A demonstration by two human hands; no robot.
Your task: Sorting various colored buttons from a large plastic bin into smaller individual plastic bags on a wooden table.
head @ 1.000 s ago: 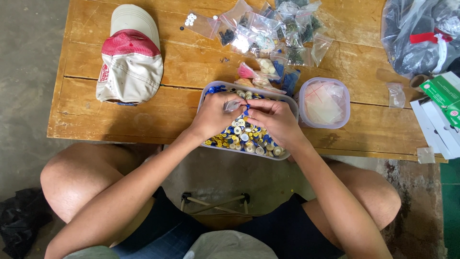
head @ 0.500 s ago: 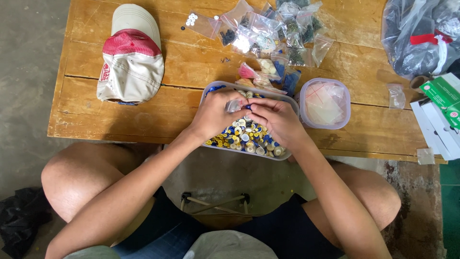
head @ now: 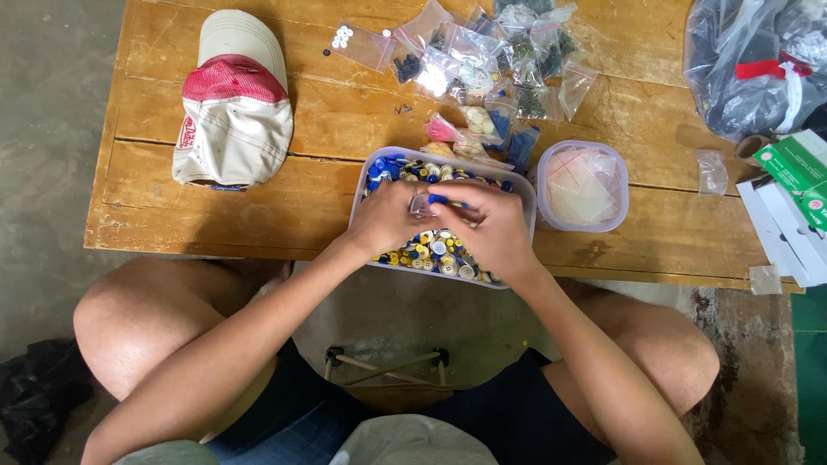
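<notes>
Change since earlier: the left hand (head: 392,215) and right hand (head: 491,228) are kept over the tub; a small clear bag (head: 419,203) with a blue piece at its mouth is now seen raised between them, where little of it was seen before.
Cap: a red-and-cream cap (head: 233,112) is laid on the desk (head: 155,207), well left of the work.
Left hand: fingers are curled and pinched on the small clear bag.
Tub: a clear rectangular tub (head: 441,215) is set at the desk's near edge; it is filled with mixed blue, yellow and white buttons (head: 431,250).
Right hand: fingers are pressed together at the bag's mouth.
Done: several filled bags (head: 482,52) are heaped beyond the tub.
Left: many loose buttons remain unsorted.
Round container: a stack of empty bags (head: 581,185) is held just right of the tub.
</notes>
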